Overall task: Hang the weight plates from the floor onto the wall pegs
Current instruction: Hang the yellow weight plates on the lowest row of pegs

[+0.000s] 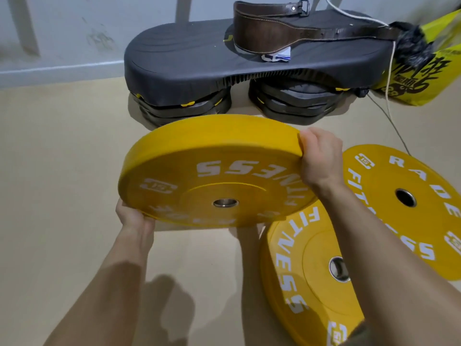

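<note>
Step in hand, as we judge it: raising the first of three yellow plates. The lifted plate (214, 176) is held face up and tilted in front of the step platform (189, 58). It looks clear of the floor (62, 171), though we cannot confirm this at the far rim. The left hand (134, 218) cups the near-left rim from below, fingers hidden under the plate. The right hand (320, 158) clamps the right rim, fingers curled over the edge. The hands are well apart, roughly across the disc from each other. Wall pegs: not in view. To do this step well, we would keep the grips opposite so the load balances. We would turn the plate upright before nearing the wall and sight the peg through the centre hole (225, 203). The rim looks thick and smooth, so a full finger wrap seems safer than a pinch. Risk: the lifted plate overhangs the near floor plate (311, 278), so a slip would likely land it there. The far floor plate (404, 216) lies flat beside the near one; the right forearm hides whether they touch. Containers: one yellow bag (424, 78) at upper right, printed in black, contents not visible. A dark fuzzy thing (411, 46) sits at its top; we cannot tell whether it is inside. The platform carries a leather belt (274, 33) with a blue-and-white scrap (277, 57) under it.
</note>
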`<state>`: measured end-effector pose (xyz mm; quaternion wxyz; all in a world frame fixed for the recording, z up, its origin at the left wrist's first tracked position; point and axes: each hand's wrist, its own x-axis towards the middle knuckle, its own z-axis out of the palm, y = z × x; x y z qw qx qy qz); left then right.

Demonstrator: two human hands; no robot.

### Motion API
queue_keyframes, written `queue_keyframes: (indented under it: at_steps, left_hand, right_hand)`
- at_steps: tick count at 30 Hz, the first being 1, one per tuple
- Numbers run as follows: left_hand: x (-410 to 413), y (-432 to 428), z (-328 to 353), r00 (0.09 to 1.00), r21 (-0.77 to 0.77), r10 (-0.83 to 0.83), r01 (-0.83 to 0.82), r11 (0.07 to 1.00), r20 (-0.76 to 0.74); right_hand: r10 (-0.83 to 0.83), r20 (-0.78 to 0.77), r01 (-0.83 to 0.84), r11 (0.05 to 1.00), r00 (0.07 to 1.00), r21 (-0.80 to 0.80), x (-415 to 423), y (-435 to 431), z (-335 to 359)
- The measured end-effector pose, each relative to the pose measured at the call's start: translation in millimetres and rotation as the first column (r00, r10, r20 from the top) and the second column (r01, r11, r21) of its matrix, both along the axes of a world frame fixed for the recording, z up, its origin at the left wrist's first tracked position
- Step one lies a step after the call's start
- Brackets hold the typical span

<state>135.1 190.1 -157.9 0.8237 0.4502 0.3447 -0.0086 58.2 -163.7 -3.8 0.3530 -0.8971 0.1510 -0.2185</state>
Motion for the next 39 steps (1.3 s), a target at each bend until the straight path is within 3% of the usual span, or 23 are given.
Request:
queue_keyframes:
  at_steps: [5,8,10,16,22,29,35,39]
  left_hand:
    - [-19.7,45.8,62.1,0.995,0.088,0.018,-0.009,0.996,-0.102]
    - [-15.2,85.0,119.9,0.99,0.147,0.065,-0.047,0.988,-0.123]
    - [-11.6,109.1,162.9,0.988,0.193,0.081,-0.054,0.98,-0.135]
    - [32.3,198.3,349.3,0.985,0.294,0.098,-0.054,0.954,-0.14]
    - [95.3,274.9,574.5,0.977,0.346,0.141,-0.079,0.935,-0.158]
    - [206.1,324.0,749.1,0.976,0.348,0.161,-0.102,0.932,-0.146]
    - [336.0,330.8,813.7,0.976,0.322,0.214,-0.189,0.928,-0.044]
    - [432.6,337.5,812.8,0.968,0.387,0.247,-0.21,0.898,-0.049]
  right_hand:
    - [-0.003,-0.234,-0.017,0.997,0.972,-0.08,22.3,22.2,46.5]
    - [0.027,-0.249,-0.042,0.997,0.968,-0.058,31.3,51.9,85.2]
    - [0.043,-0.263,-0.079,0.988,0.964,-0.131,35.6,72.1,118.7]
    - [0.053,-0.305,-0.116,0.975,0.951,-0.191,78.2,152.4,259.9]
    - [0.086,-0.317,-0.131,0.984,0.945,-0.123,154.3,225.9,464.9]
    - [0.117,-0.256,-0.146,0.984,0.96,-0.099,273.9,269.2,629.6]
    - [0.13,-0.232,-0.135,0.991,0.964,-0.003,411.2,285.0,683.6]
    - [0.092,-0.263,-0.046,0.983,0.96,0.175,507.4,289.8,681.8]
